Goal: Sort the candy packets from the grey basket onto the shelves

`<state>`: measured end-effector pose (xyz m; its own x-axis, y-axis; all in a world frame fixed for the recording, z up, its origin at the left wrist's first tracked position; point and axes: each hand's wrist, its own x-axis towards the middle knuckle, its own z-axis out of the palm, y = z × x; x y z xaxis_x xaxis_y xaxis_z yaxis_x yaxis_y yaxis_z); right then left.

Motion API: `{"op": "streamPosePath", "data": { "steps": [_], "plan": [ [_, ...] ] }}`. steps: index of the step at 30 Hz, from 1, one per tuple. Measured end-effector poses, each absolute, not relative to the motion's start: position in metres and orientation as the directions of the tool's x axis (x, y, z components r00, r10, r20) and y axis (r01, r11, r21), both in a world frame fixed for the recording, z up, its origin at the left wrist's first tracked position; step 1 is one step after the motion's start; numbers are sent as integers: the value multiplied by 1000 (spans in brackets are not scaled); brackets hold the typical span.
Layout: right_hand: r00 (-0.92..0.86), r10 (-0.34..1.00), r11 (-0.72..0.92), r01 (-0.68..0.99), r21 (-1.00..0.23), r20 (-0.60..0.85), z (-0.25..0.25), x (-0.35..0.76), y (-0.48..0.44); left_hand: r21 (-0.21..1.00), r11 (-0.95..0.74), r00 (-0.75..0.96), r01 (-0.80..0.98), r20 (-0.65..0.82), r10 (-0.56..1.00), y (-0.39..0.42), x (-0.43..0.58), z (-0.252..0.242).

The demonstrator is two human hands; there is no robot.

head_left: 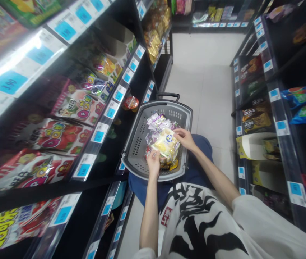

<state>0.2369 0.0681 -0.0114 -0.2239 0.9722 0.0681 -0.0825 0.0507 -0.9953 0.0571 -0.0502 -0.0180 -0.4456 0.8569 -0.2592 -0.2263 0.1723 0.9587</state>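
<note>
A grey plastic shopping basket rests on my lap, on blue trousers, and holds several snack packets. My left hand pinches the near edge of a yellow snack packet lying on top of the pile. My right hand grips the far right corner of the same packet, fingers curled on it. Purple and clear packets lie behind it in the basket. The basket's black handle points away from me.
Dark shelves on the left carry red and pink candy bags with blue price tags. More shelves on the right hold snack bags and an open carton. A pale tiled aisle runs ahead between them.
</note>
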Motion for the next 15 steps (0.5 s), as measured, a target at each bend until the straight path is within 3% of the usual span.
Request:
{"op": "streamPosePath", "data": {
  "steps": [8, 15],
  "plan": [
    [-131, 990, 32, -192, -981, 57, -13, 240, 70, 961, 260, -232, -95, -276, 933, -60, 62, -16],
    [-134, 991, 3, -194, -981, 29, -10, 242, 75, 962, 265, -252, -61, -272, 929, -63, 62, -14]
  ]
}}
